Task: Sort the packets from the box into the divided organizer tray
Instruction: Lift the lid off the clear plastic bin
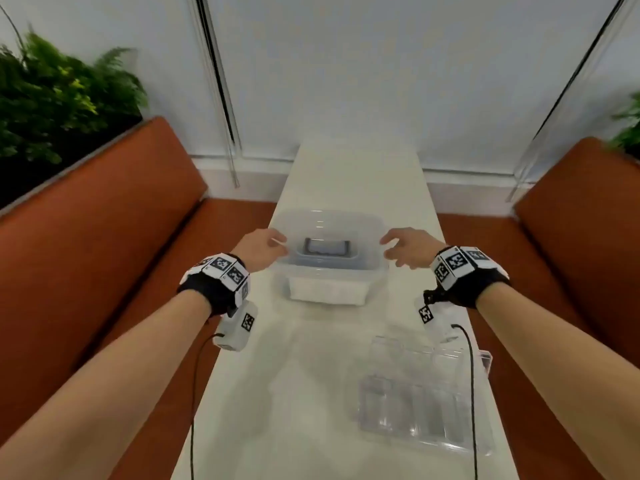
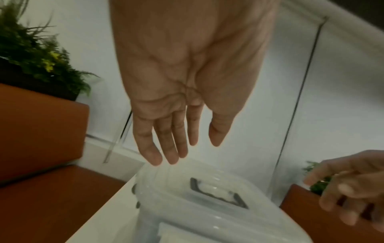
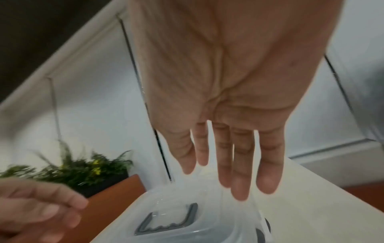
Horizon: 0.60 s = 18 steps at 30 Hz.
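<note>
A translucent plastic box (image 1: 330, 271) with a closed lid and a grey handle (image 1: 325, 247) stands mid-table. Something white shows through its front wall; no packets can be made out. My left hand (image 1: 266, 247) hovers at the lid's left edge, fingers (image 2: 166, 148) straight, holding nothing. My right hand (image 1: 403, 249) hovers at the lid's right edge, fingers (image 3: 239, 164) extended and spread, also empty. The clear divided organizer tray (image 1: 422, 393) lies near the front right of the table, its compartments bare. The lid (image 2: 207, 205) and handle (image 3: 166, 223) show in both wrist views.
The narrow white table (image 1: 311, 393) runs away from me toward a white wall. Orange benches (image 1: 104, 254) flank both sides. Green plants (image 1: 52, 98) stand behind the left bench, and another at the far right. Cables hang from both wrists.
</note>
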{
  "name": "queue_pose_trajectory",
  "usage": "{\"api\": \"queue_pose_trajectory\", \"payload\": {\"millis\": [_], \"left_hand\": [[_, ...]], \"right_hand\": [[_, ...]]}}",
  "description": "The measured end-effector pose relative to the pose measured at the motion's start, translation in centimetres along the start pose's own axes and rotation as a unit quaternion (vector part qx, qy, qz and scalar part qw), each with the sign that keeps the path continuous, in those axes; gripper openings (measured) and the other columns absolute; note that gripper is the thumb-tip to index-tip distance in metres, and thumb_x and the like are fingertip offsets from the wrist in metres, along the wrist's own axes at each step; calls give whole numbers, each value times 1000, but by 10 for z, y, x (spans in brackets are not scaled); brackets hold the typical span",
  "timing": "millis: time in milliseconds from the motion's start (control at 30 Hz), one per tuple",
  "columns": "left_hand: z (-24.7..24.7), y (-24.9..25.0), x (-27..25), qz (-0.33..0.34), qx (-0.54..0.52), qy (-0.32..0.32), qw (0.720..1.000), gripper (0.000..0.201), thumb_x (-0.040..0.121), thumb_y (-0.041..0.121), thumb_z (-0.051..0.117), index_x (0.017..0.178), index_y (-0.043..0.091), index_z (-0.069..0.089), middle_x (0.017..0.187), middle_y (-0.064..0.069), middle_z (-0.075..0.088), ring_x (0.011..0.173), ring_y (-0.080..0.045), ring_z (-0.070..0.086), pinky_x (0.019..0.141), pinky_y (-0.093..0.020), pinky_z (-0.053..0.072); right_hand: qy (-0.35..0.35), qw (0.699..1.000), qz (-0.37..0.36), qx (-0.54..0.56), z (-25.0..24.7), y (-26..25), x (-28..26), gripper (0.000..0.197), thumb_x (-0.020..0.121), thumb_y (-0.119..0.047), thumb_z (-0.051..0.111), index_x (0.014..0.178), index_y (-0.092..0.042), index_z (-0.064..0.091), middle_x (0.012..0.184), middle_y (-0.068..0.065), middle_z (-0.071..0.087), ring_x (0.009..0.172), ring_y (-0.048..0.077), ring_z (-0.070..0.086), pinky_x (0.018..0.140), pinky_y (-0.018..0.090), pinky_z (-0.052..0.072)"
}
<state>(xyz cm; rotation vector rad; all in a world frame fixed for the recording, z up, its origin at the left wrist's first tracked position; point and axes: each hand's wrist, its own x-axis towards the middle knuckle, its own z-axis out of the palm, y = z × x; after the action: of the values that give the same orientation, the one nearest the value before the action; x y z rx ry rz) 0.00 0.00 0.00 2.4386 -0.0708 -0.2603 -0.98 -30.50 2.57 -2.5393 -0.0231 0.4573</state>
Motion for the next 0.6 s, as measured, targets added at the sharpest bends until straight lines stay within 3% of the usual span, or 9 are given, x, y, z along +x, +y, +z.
{"api": "queue_pose_trajectory", "payload": {"millis": [100,200,300,433,600], "left_hand": [[4,-10,18,-61,12,37,997,44,92,27,62,131,9,53,131,-12,57,120,-27,54,95,-29,39],[11,-21,34,-108,33,51,992,50,93,30,59,135,6,47,137,-14,53,124,-31,50,100,-34,38],[17,-28,49,-142,37,69,987,52,94,33,58,134,2,46,135,-17,53,122,-34,51,96,-36,40],[29,-32,65,-169,48,44,984,48,94,34,57,125,-1,52,125,-20,59,112,-37,57,90,-38,45],[36,-35,74,-187,42,52,980,42,93,26,60,122,-4,55,122,-21,60,110,-38,58,88,-39,46]], "right_hand": [[38,997,57,32,5,7,24,45,92,-23,58,134,-14,46,123,14,58,104,32,62,84,41,55],[50,992,105,40,15,14,41,52,93,-25,56,139,-10,38,131,17,53,116,33,55,96,44,48],[60,987,136,65,28,23,57,52,94,-26,54,138,-4,36,132,17,51,116,33,53,95,45,49],[53,978,172,103,45,31,76,47,93,-26,52,131,1,42,130,19,51,115,35,54,96,45,49],[63,959,187,201,58,34,88,28,91,-21,53,107,1,51,112,23,61,88,41,68,80,48,57]]}}
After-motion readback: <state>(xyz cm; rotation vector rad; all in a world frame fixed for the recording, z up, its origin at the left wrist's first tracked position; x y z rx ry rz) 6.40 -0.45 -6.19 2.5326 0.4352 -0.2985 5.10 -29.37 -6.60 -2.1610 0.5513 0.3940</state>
